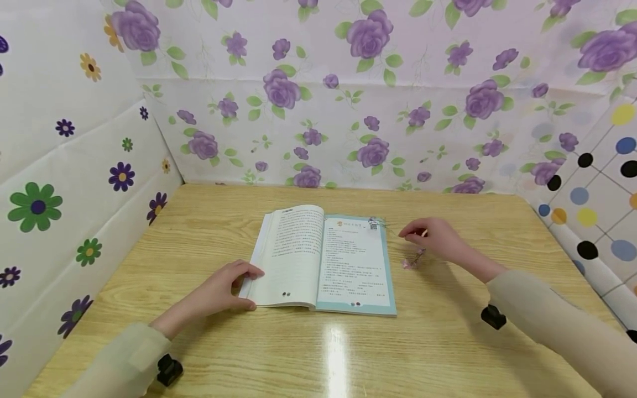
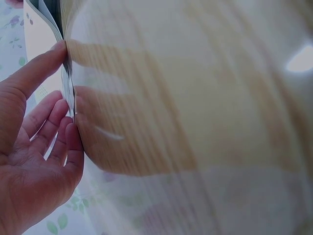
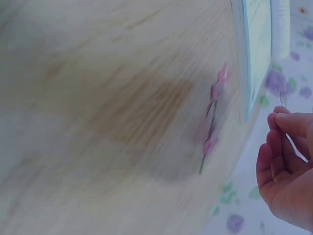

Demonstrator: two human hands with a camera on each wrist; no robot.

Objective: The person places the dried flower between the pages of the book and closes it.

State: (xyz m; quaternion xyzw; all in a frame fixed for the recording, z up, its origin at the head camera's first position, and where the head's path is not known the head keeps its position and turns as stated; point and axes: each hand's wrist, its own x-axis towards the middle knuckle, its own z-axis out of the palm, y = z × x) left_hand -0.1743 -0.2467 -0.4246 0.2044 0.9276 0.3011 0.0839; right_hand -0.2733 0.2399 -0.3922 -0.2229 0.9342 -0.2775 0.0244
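An open book [image 1: 352, 265] lies on the table, its left pages [image 1: 294, 260] bulging upward. My left hand [image 1: 226, 290] rests at the lower left corner of the book, thumb and loosely bent fingers touching its edges. Just right of the book's top corner, my right hand [image 1: 438, 239] pinches the thin stem of a small sprig [image 1: 376, 222] between thumb and fingertips. The sprig's pale end lies over the right page's upper corner. Below the right hand is a pink flower sprig [image 3: 211, 120] on the table, apart from the fingers.
The wooden table [image 1: 348, 354] carries the book and the pink sprig. Floral cloth [image 1: 318, 110] stands behind it, with a flowered sheet [image 1: 74, 182] on the left and a dotted one [image 1: 592, 221] on the right. A light reflects near the front.
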